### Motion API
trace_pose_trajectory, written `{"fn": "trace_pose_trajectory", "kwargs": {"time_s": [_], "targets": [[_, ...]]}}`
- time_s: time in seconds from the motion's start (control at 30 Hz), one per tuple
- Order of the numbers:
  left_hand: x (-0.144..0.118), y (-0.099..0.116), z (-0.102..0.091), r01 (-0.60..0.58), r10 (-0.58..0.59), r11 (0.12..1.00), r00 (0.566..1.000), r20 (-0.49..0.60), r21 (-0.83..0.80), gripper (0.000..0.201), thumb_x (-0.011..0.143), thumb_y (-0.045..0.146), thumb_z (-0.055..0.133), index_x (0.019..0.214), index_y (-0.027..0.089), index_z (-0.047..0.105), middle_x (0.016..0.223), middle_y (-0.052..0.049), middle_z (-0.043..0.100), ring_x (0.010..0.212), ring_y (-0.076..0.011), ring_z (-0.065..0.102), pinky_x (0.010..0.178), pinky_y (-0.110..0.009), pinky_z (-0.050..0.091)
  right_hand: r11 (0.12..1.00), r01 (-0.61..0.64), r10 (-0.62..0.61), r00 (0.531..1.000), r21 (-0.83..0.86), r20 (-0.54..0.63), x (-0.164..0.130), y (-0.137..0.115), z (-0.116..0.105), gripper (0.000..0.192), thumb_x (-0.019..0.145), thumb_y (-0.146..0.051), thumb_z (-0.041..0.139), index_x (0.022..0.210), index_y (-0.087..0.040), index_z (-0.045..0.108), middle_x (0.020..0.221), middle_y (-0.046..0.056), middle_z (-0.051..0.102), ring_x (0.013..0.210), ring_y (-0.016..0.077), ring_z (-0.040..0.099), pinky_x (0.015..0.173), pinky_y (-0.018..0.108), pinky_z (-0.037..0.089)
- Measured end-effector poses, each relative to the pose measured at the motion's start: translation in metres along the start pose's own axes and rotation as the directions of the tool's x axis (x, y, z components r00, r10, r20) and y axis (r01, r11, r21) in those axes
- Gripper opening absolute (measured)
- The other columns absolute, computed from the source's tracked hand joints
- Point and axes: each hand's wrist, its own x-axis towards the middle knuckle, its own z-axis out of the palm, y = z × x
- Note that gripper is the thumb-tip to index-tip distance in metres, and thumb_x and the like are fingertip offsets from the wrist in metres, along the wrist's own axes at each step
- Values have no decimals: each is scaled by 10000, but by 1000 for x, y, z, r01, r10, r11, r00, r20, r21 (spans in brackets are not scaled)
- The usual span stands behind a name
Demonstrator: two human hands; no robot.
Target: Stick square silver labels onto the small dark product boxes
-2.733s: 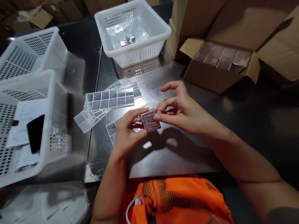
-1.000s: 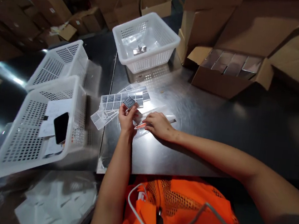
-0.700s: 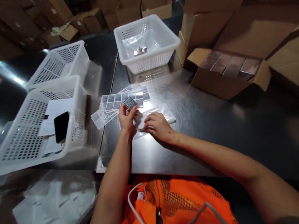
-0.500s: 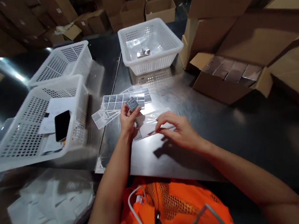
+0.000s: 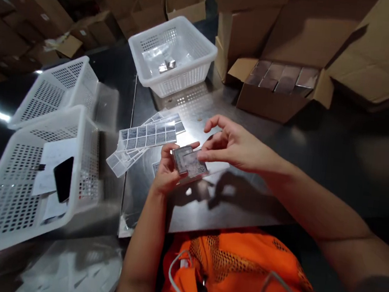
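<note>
My left hand (image 5: pixel 166 173) holds a small square silver box (image 5: pixel 189 163) with a printed label on its top, lifted a little above the steel table (image 5: pixel 251 138). My right hand (image 5: pixel 236 146) pinches the box's right edge with thumb and forefinger, possibly through a thin clear film; the other fingers are spread. Sheets of grey printed labels (image 5: pixel 148 133) lie fanned on the table just left of and behind the hands.
A white basket (image 5: pixel 172 54) with two small silver boxes stands at the back. An open carton (image 5: pixel 278 87) of silver boxes sits back right. Two white baskets (image 5: pixel 34 160) stand left, the nearer holding papers and a black phone (image 5: pixel 62 179). Plastic bags lie at lower left.
My right hand left the clear film on the table and rose to the box. My left hand brought the box nearer and turned it flat. The camera view shifted.
</note>
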Motion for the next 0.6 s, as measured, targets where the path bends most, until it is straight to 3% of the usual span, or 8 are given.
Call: {"fn": "trace_pose_trajectory", "kwargs": {"time_s": [0.23, 0.4, 0.6], "targets": [[-1, -4, -4, 15, -1, 988, 996, -86, 151, 679, 577, 505, 970, 1070, 343, 531, 1208, -4, 729, 990, -236, 753, 777, -377, 655, 999, 1, -4, 998, -44, -57, 3, 1, 10, 564, 702, -234, 843, 1001, -271, 367, 728, -85, 669, 660, 168, 699, 589, 275, 526], [0, -4, -4, 45, -39, 992, 998, -51, 120, 659, 588, 464, 970, 1065, 333, 534, 1092, 0, 729, 911, -208, 757, 781, -378, 658, 996, -7, 0, 996, -87, -84, 4, 0, 12, 584, 691, -243, 855, 1006, -263, 365, 734, -80, 677, 650, 150, 686, 573, 253, 517], [1, -4, -2, 19, -15, 996, 999, -44, 90, 637, 615, 439, 969, 1073, 344, 536, 1138, 3, 729, 907, -201, 755, 772, -361, 651, 992, -15, 2, 995, -124, -102, 5, 2, 12, 586, 688, -267, 857, 1010, -268, 367, 728, -66, 681, 738, 190, 723, 578, 255, 499]]}}
